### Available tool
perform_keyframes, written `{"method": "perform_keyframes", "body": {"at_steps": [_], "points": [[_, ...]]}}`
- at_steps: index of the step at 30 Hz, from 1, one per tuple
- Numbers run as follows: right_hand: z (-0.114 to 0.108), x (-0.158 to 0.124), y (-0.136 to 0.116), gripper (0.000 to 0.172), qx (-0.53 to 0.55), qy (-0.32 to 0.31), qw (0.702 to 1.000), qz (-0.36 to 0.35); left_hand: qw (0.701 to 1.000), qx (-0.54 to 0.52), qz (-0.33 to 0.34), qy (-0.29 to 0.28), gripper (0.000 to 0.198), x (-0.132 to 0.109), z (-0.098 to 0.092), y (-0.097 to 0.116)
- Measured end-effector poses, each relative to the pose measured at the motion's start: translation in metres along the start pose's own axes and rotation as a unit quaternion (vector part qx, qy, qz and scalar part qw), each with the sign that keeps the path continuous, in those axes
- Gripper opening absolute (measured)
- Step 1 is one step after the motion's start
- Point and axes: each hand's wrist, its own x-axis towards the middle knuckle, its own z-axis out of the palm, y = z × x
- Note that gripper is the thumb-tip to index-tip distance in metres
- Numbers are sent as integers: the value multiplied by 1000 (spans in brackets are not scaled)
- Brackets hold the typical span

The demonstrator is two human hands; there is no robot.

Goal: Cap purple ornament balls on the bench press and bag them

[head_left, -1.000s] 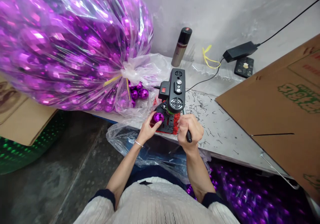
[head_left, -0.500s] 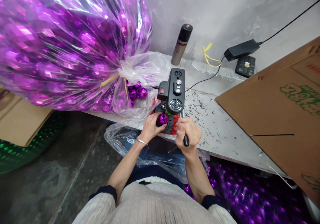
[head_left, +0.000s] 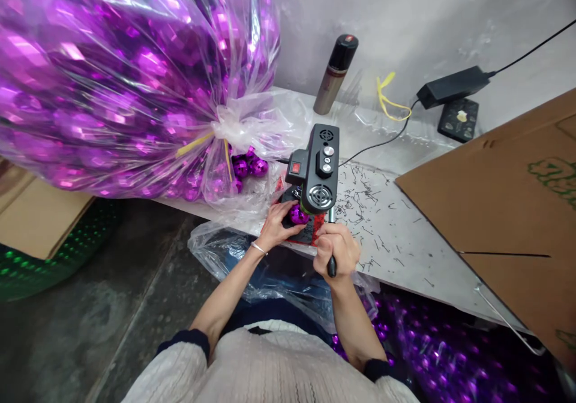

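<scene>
My left hand (head_left: 279, 223) is closed around a small purple faceted ball (head_left: 297, 214), holding it on the red-and-black base under the head of a small black bench machine (head_left: 317, 169). My right hand (head_left: 337, 247) is wrapped in a fist around the machine's black lever handle (head_left: 332, 265), pulled down toward me. Part of the ball is hidden beneath the machine head. A huge clear plastic bag (head_left: 121, 73) stuffed with the same purple balls lies on the table to the left, a few loose balls (head_left: 249, 166) at its tied neck.
A spray can (head_left: 335, 73) stands at the wall. A black power adapter (head_left: 452, 85) and cable lie at the back right. A large cardboard sheet (head_left: 508, 211) covers the table's right side. Metal scraps (head_left: 369, 211) litter the tabletop. Another bag of purple balls (head_left: 450, 355) sits below.
My left hand has slid the purple ball further under the machine head. My right hand has pulled the lever handle down and closer to me.
</scene>
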Motion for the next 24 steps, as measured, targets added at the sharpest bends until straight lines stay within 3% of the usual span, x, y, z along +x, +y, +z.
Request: {"method": "perform_keyframes", "body": {"at_steps": [5, 10, 24], "points": [[13, -19, 12, 21, 14, 25, 999, -32, 1000, 4, 3, 8, 62, 0, 0, 1], [22, -33, 16, 22, 17, 51, 998, -14, 1000, 6, 11, 10, 61, -1, 0, 0], [33, -35, 19, 23, 39, 91, 995, -18, 999, 8, 34, 33, 59, 2, 4, -4]]}}
